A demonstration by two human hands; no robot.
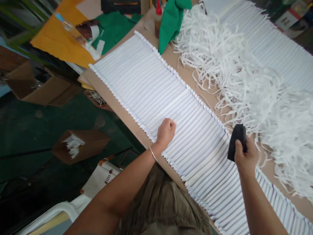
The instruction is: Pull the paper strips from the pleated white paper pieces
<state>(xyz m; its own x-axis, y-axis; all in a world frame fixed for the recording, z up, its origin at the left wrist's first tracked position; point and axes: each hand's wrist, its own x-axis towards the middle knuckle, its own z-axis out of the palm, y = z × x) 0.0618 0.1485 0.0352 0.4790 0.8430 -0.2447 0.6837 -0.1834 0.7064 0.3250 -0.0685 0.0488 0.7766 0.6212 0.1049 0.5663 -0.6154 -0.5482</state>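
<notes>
A long white pleated sheet [146, 81] lies across the brown table [190, 78]. My left hand [165, 131] rests on its pleats near the front edge, fingers curled into a fist; nothing shows inside it. A thin bangle sits on that wrist. My right hand [245, 155] is wrapped round a black block [236, 140], held upright at the far edge of the sheet. Flat white strips [207, 163] lie across the pleats between the hands.
A heap of shredded white paper strips [244, 81] covers the table behind the sheet, with a second pleated sheet [269, 39] beyond. Green cloth [171, 19] and a glue bottle [158, 16] stand at the far end. Cardboard boxes [78, 147] sit on the floor at left.
</notes>
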